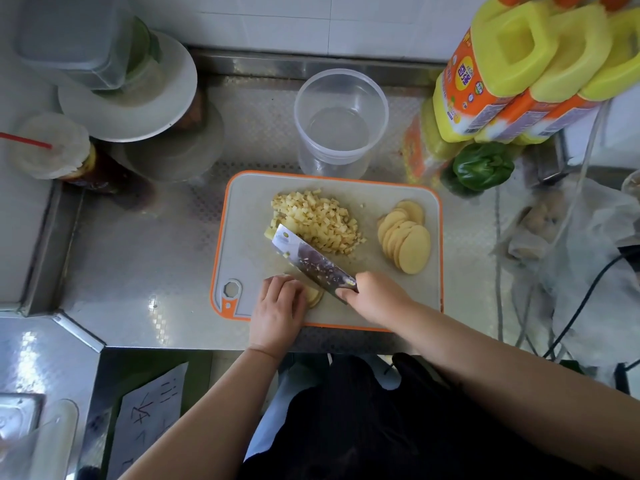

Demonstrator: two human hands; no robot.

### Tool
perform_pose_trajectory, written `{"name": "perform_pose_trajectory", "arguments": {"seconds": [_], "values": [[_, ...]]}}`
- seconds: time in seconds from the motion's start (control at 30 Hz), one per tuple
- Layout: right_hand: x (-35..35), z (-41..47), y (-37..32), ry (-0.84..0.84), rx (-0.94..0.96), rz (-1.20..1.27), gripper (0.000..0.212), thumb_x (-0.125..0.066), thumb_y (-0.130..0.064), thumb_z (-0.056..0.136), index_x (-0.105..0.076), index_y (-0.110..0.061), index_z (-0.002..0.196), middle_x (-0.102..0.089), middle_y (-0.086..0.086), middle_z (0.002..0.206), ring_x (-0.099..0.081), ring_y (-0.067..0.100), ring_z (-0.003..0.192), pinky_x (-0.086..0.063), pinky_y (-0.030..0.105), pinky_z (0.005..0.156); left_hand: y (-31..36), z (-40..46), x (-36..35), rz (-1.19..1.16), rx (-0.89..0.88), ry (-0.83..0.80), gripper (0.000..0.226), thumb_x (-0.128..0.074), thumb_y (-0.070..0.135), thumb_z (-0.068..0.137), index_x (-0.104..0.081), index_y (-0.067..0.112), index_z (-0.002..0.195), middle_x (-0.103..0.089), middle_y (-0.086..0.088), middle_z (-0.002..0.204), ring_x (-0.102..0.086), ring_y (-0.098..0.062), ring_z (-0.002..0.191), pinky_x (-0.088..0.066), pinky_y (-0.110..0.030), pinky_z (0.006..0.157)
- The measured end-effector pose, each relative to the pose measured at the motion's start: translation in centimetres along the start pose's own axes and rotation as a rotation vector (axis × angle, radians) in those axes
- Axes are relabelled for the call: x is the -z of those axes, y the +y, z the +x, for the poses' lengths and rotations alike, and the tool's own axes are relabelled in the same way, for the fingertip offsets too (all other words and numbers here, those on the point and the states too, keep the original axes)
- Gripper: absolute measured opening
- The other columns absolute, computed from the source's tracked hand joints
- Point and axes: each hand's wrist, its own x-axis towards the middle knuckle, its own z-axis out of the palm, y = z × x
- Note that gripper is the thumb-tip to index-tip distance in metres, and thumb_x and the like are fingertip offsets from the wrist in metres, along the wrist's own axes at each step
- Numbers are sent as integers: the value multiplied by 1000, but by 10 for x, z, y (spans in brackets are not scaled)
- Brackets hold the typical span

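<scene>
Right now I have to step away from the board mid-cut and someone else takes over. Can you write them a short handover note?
Left hand: fingers curled over a small stack of potato slices, holding it down at the near edge of the cutting board.
Right hand: grips the cleaver, with the blade slanted across the board beside that stack.
Done: a heap of diced potato sits mid-board.
Left: dice the held stack, then probably the fanned potato slices on the board's right side.
A clear plastic tub stands behind the board.
</scene>
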Motion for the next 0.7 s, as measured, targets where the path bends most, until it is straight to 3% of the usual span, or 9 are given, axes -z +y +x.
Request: {"name": "perform_pose_trajectory", "arguments": {"seconds": [0.27, 0.53, 0.7], "values": [[-7, -32, -14, 140, 175, -250, 32, -36, -40, 101, -41, -16, 80, -40, -3, 62, -46, 22, 61, -24, 28, 44, 4, -1, 5, 34, 10, 18, 24, -53, 18, 93, -68, 0, 91, -63, -13, 93, -51, -24, 94, -44, -31, 85], [-16, -24, -15, 110, 141, -317, 31, -37, -34, 103, -55, -10, 97, -36, -3, 64, -46, 25, 66, -23, 26, 45, 3, -4, 3, 2, 23, 16, 23, -54, 19, 94, -68, 1, 92, -63, -12, 96, -52, -24, 93, -45, -30, 84], [-26, -14, -15, 100, 113, -377, 25, -40, -27, 103, -57, -8, 100, -35, -2, 62, -40, 18, 54, -22, 25, 42, 1, -3, 2, -9, 35, 22, 23, -55, 19, 94, -70, 2, 93, -63, -11, 99, -53, -23, 94, -45, -28, 86]]}}
